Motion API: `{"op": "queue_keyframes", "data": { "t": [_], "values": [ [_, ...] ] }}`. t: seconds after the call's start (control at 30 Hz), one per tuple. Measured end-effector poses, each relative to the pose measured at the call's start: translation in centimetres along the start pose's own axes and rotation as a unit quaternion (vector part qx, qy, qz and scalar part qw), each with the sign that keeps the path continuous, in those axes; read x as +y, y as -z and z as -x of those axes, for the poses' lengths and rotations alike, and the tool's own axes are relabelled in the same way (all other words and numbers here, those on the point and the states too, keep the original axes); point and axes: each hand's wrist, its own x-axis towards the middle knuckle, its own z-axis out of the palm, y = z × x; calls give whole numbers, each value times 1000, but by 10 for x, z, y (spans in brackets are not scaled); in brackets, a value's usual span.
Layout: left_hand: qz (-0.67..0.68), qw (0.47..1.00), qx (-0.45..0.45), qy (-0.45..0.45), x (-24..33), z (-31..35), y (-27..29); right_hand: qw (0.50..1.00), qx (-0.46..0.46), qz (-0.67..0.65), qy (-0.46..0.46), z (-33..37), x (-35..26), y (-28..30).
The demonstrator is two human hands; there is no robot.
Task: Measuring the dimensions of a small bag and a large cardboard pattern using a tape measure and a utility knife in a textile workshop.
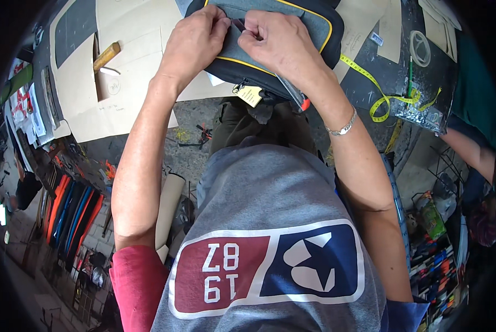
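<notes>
A grey and black bag [316, 29] with yellow piping lies at the table's near edge, cut off by the top of the picture. My left hand [197, 40] is closed in a pinch over its grey panel. Close beside it, my right hand [278, 41] is closed too, fingers curled in. A small dark strip [238, 24] shows between the two hands; both seem to grip it, though the fingers cover most of it. Under my right wrist sticks out a slim metal tool [292, 91] with a red-orange end; whether my palm holds it is hidden. A yellow tag [248, 95] hangs off the bag's front.
Brown card patterns [132, 113] cover the table's left, with a wooden-handled tool [106, 57] on them. A yellow tape measure [378, 108], a green pencil [410, 77] and a clear ring [419, 48] lie right. Another person's arm [469, 146] is at the right edge.
</notes>
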Motion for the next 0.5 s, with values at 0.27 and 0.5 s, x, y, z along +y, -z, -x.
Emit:
{"op": "queue_keyframes", "data": {
  "t": [0.27,0.5],
  "values": [
    [42,998,-23,31,5,3,9,997,-38,-66,-3,1,-12,19],
    [67,997,-21,26,11,2,15,998,-43,-51,9,-3,-16,19]
  ]
}}
